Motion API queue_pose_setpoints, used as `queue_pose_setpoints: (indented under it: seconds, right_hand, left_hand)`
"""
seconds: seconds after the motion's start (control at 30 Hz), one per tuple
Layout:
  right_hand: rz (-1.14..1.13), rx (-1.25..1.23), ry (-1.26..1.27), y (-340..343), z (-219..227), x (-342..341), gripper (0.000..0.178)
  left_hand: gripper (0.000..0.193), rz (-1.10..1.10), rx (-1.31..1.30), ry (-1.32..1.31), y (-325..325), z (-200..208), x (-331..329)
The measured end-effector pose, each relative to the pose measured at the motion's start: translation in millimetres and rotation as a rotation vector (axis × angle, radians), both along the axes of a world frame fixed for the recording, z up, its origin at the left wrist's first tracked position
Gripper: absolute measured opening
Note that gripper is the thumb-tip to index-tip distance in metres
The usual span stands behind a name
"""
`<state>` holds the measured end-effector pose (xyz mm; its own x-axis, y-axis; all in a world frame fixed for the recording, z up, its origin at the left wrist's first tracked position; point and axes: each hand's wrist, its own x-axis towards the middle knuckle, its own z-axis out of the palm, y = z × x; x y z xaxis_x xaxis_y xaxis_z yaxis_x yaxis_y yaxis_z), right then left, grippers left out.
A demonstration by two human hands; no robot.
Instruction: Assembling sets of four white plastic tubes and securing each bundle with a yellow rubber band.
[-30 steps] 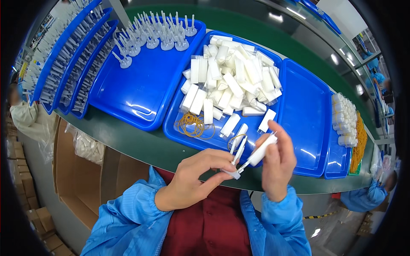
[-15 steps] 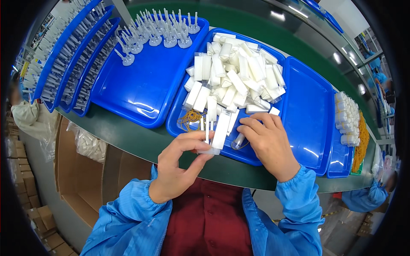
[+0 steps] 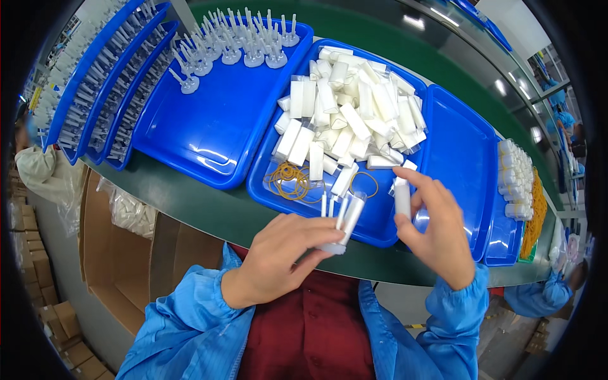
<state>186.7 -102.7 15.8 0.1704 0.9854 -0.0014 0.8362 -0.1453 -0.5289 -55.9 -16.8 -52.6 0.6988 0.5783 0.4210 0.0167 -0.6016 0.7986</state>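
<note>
In my left hand (image 3: 278,253) is a translucent plastic base with upright pegs (image 3: 332,247), pinched between thumb and fingers. A white roll in a clear sleeve (image 3: 354,218) stands slightly tilted on that base beside the bare pegs. My right hand (image 3: 437,221) grips another white wrapped roll (image 3: 403,196) between thumb and fingertips, apart from the base, over the right side of the middle tray. Brown rubber bands (image 3: 288,182) lie in that blue tray (image 3: 256,183), with a single band to their right. Behind them is a big heap of white wrapped rolls (image 3: 348,120).
A blue tray (image 3: 196,139) on the left carries several pegged bases at its far end. Stacked trays of pegged pieces (image 3: 107,95) rise further left. Right of the heap is another blue tray (image 3: 459,158), then bundled white rolls (image 3: 514,177) and yellow bands (image 3: 537,209). Cardboard boxes (image 3: 120,266) stand below left.
My right hand has picked up a white wrapped roll and moved right. The left hand with the pegged base has shifted right and nearer to me.
</note>
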Motion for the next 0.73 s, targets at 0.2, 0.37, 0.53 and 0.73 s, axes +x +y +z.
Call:
queue_pose_setpoints:
  seconds: [0.2, 0.37, 0.53, 0.73]
  right_hand:
    - [-0.5, 0.284, 1.126, -3.8, -42.6, -35.9, 0.056]
    - [-0.455, 0.296, 1.121, -10.8, -49.3, -42.0, 0.055]
    - [-0.446, 0.362, 1.048, -16.6, -56.3, -40.6, 0.054]
    - [-0.366, 0.258, 0.986, -23.9, -56.2, -31.8, 0.058]
  left_hand:
    - [0.038, -0.152, 0.102, 0.038, -10.6, 11.3, 7.6]
    - [0.038, -0.155, 0.106, 0.062, -13.9, 15.3, 8.4]
    - [0.038, -0.142, 0.127, 0.076, -15.4, 14.4, 8.2]
    - [0.038, -0.17, 0.115, 0.098, -17.0, 12.6, 4.5]
